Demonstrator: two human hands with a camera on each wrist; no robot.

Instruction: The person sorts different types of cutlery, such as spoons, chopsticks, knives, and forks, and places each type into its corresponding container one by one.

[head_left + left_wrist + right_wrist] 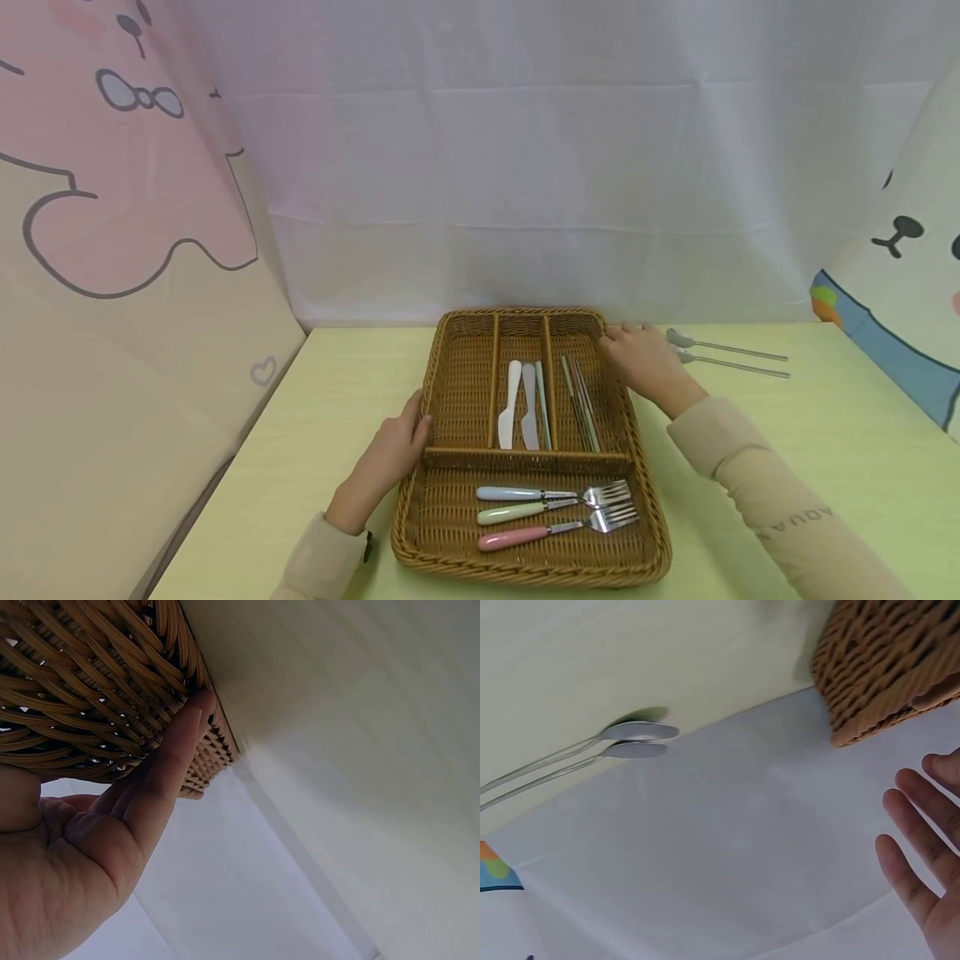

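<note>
A brown woven cutlery basket (pixel 532 575) with dividers lies on the table between both hands. My left hand (pixel 390 454) rests against its left side; in the left wrist view its straight fingers (pixel 169 761) lie along the outer wall. My right hand (pixel 645 362) is at the far right corner by the rim, its fingers (pixel 922 832) loosely spread in the right wrist view. Three forks with blue, green (pixel 517 512) and pink handles lie in the front compartment. The middle one holds white and grey knives (pixel 529 400) beside a thin pale-green piece; several chopsticks (pixel 581 404) lie in the right one.
Two long-handled metal spoons (pixel 738 358) lie side by side on the pale yellow table (pixel 810 450), just right of my right hand. A white cloth (pixel 525 167) hangs behind the table's far edge, with cartoon-printed cloths at both sides.
</note>
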